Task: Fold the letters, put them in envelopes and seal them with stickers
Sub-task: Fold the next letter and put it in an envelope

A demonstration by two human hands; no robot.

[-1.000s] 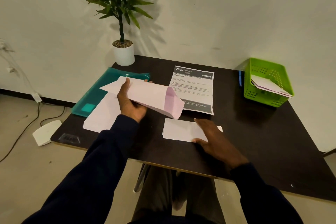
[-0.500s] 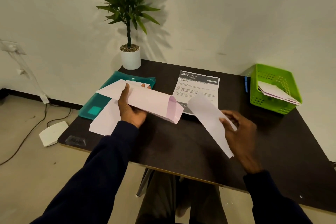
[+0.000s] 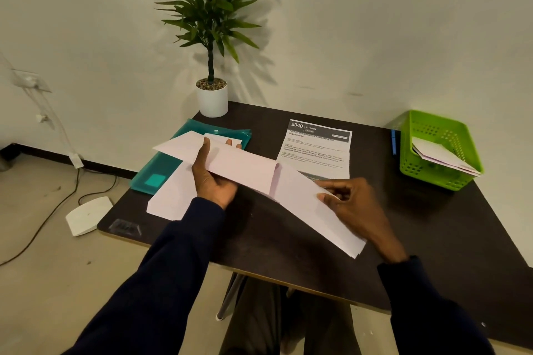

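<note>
Above a dark table [image 3: 432,239], the left hand [image 3: 215,181] clamps a pale pink envelope [image 3: 242,166], flap open, while the right hand [image 3: 354,204] pinches a folded letter [image 3: 314,210] at its mouth. Insertion appears under way; next, the letter likely needs sliding fully inside before sealing.

L hand [image 3: 215,179] raised over desk, palm up-ish, thumb on top, fingers underneath & pinching flat; fingertips [image 3: 232,143] poke out at far side. R hand [image 3: 353,204] to its right, lower, thumb & fingers closed in a pinch, knuckles toward camera. Both forearms in dark sleeves [image 3: 184,262], angled inward.
</note>
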